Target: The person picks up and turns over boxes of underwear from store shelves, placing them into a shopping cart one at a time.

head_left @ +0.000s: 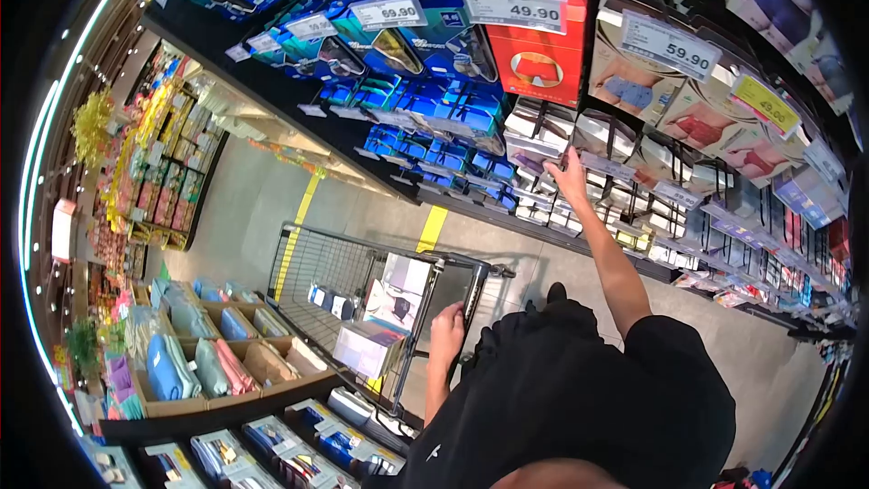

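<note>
My right hand [570, 178] reaches up to the shelf on a stretched arm. Its thumb and fingers are apart at the front of a hanging row of small underwear boxes [541, 122]; contact with a box is hard to make out. Lower down, my left hand [445, 333] is curled at the handle [474, 288] of a black wire shopping cart [317, 258]. Inside the cart lie a white box with a dark picture [398, 294], a pale flat box [367, 349] and a small dark-and-white pack [330, 301].
Blue packs [434, 145], a red pack [534, 45] and price tags [516, 9] hang along the shelf. Behind the cart stands a divided bin [262, 367] with folded clothes. Packaged garments [226, 457] lie below. Yellow stripes [433, 228] cross the grey floor.
</note>
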`<state>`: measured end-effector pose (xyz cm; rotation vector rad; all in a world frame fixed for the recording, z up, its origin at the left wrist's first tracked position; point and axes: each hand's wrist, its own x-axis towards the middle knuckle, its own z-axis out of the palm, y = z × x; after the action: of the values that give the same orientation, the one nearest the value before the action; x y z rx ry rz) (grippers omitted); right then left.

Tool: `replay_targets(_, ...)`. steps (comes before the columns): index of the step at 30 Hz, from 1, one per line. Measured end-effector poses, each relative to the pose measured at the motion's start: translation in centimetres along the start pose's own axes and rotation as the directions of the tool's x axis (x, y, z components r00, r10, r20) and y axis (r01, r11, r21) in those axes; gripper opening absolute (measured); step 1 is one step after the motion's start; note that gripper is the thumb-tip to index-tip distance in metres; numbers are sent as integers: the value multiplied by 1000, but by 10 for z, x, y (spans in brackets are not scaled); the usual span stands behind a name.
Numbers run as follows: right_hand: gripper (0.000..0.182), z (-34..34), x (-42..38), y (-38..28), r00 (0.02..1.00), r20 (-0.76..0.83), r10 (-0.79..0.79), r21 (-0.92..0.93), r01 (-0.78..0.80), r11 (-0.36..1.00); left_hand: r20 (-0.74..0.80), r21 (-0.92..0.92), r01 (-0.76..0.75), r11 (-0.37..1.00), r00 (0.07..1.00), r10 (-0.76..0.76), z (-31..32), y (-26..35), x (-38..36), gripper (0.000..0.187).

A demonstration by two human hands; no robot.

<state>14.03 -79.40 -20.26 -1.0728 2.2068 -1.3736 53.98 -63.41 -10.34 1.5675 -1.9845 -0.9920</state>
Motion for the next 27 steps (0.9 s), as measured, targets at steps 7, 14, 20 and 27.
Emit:
replay_targets(7,41,-6,9,21,989,124,-86,122,71,990,-45,129,148,981,989,-143,17,20,-3,31)
replay_targets(14,54,-34,-1,13,941,328,-88,187,27,982,-56,155,131,979,991,-124,28,34,-10,35)
replay_targets(20,56,-55,-4,-13,881,459,-111,260,-15,965,55,125,283,951,955,-291,35,55,-16,38)
replay_targets(27,54,-50,-6,8,896,427,-118,204,32,978,282,115,137,984,945,-165,31,72,-8,36)
